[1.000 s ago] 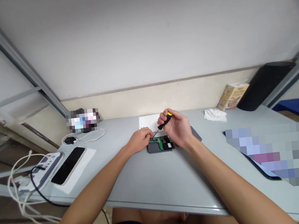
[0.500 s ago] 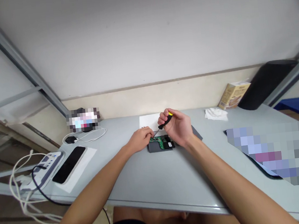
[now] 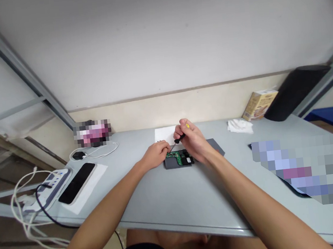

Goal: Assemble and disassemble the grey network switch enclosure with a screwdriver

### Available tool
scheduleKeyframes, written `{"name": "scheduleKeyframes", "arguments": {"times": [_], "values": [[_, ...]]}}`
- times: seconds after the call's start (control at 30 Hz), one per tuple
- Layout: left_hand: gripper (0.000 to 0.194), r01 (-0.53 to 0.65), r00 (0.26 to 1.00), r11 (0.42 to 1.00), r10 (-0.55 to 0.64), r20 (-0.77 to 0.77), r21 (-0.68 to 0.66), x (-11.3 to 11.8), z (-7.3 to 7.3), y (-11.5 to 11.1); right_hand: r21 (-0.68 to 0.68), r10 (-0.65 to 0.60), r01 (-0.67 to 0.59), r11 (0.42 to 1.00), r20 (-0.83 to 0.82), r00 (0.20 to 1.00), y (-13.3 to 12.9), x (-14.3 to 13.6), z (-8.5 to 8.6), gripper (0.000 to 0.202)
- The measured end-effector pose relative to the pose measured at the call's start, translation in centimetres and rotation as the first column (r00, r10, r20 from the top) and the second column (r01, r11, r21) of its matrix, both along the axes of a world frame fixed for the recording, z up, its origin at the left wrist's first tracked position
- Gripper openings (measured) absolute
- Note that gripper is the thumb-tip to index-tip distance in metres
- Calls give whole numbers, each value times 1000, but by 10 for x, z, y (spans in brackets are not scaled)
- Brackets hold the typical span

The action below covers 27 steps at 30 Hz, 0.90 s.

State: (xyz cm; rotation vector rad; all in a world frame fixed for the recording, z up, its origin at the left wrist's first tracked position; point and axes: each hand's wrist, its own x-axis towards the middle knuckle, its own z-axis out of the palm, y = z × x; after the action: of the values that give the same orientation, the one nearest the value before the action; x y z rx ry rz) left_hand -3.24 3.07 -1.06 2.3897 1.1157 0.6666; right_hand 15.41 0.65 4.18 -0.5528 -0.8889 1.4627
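A small grey device with a bare green circuit board (image 3: 179,159) and black parts lies on the table in front of me. My right hand (image 3: 192,139) is wrapped round a screwdriver (image 3: 180,139) with a black and yellow handle. Its thin shaft slants down to the left, towards the board's upper left corner. At that corner my left hand (image 3: 158,154) has its fingers bent together, close by the screwdriver's tip. The fingertips touch or nearly touch the board's edge, and what they pinch is hidden. A flat dark grey panel (image 3: 216,146) lies partly behind my right wrist.
White paper (image 3: 164,133) lies behind the device, with small dark bits at its near edge. To the left are a phone (image 3: 78,183), a power strip (image 3: 50,188) and cables. Crumpled tissue (image 3: 240,126), a yellow carton (image 3: 259,104), a black cylinder (image 3: 295,93) and a blurred-out tablet-like object (image 3: 294,178) occupy the right.
My right hand has rolled on the screwdriver's handle and shifted slightly left, so less of the yellow end shows. The left hand and the device have stayed in place.
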Motion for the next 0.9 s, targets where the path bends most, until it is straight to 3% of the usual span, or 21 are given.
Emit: {"name": "scheduleKeyframes", "arguments": {"times": [0.3,0.57,0.77,0.9], "values": [[30,13,1000,1000,-13,5,8,0,3,-1,19,39,-39,999,34,999,-1,1,1,38],[31,-9,1000,1000,9,-4,-9,1,4,-2,38,15,-16,999,45,999,-2,-2,0,49],[29,-23,1000,1000,23,9,-14,0,3,-3,-13,21,-21,1000,-19,1000,1,1,0,38],[29,-1,1000,1000,1,12,4,1,4,-3,36,-16,14,999,47,999,1,2,-1,32]]}}
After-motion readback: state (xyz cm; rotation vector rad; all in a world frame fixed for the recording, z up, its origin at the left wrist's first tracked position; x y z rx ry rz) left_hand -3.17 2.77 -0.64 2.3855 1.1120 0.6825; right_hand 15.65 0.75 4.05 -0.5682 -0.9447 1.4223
